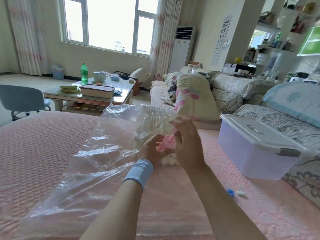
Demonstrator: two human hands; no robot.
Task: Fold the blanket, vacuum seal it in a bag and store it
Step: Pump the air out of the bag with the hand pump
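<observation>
Both hands are together over the middle of the bed [43, 144], which has a pink quilted cover. The left hand [152, 148], with a blue wristband [139, 172], has its fingers curled round the lower body of the pink pump [167, 142]. The right hand [185, 142] is higher, with its back to the camera and blurred. It grips the pump's upper stem, and the fingers bend over at the top.

The pump sits at the near end of the blanket [150, 118], a cream ribbed one, folded and inside the clear vacuum bag [103, 144]. The bag lies flat on the bed. Its filled part is toward the far edge, and its loose, crinkled part spreads toward the near left corner, under the left forearm. A bit of white fluff shows just below the hands.

A storage box [256, 146] with translucent walls and a white lid on sits at the bed's right edge. A small blue cap [230, 192] and a white bit [240, 193] lie just beside each other on the cover near the right edge, well apart from the bag.

A floral pillow [194, 97] stands past the far edge. Off the far left corner, the tabletop [121, 94] carries a green bottle [84, 73] and a lidded container [97, 90].
</observation>
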